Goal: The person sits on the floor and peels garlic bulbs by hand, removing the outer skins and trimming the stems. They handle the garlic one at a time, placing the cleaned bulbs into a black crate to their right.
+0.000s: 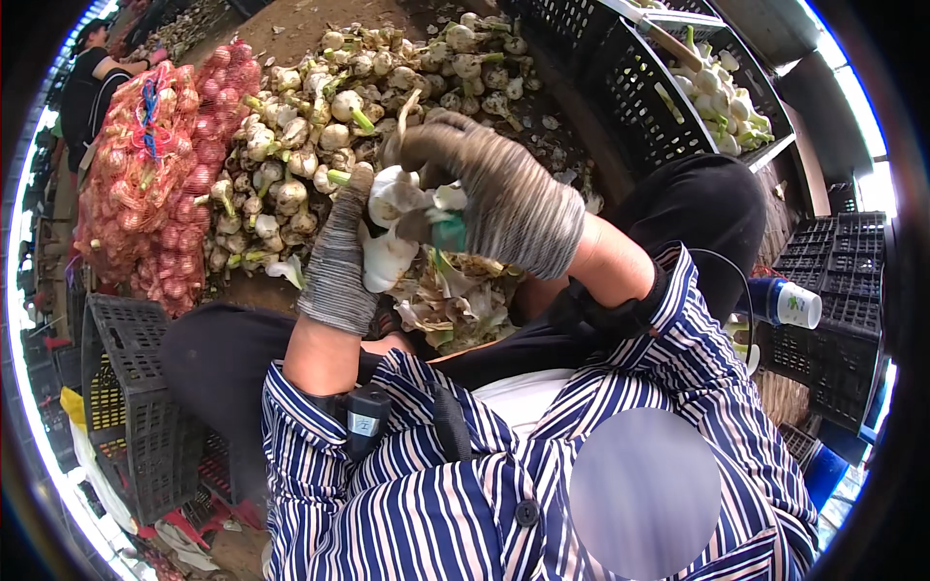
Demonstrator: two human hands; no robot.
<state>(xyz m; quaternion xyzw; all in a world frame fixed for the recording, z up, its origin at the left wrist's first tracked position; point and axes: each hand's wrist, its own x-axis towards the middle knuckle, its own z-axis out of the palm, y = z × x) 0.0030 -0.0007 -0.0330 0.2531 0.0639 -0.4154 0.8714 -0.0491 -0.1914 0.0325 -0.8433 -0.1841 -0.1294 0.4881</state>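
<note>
My left hand [338, 254], in a grey striped knit glove, grips white garlic bulbs, its thumb along their left side. One garlic bulb [385, 196] sits above a second white bulb [390, 260]. My right hand [501, 192], gloved alike and motion-blurred, is right beside them with its fingers curled. A small green-handled tool [448, 231] shows under its palm; its dark end lies between the bulbs, too blurred to name. A dry stem strip [407, 116] stands up by the right fingertips. Beyond both hands lies a heap of untrimmed garlic [290, 145].
Red mesh sacks of garlic [145, 167] stand at left, a person [91, 72] behind them. A black crate [639, 94] and white garlic [726, 109] are at upper right. Peeled husks [458, 305] lie between my legs. Another black crate [138, 407] is at lower left; a paper cup [799, 305] is at right.
</note>
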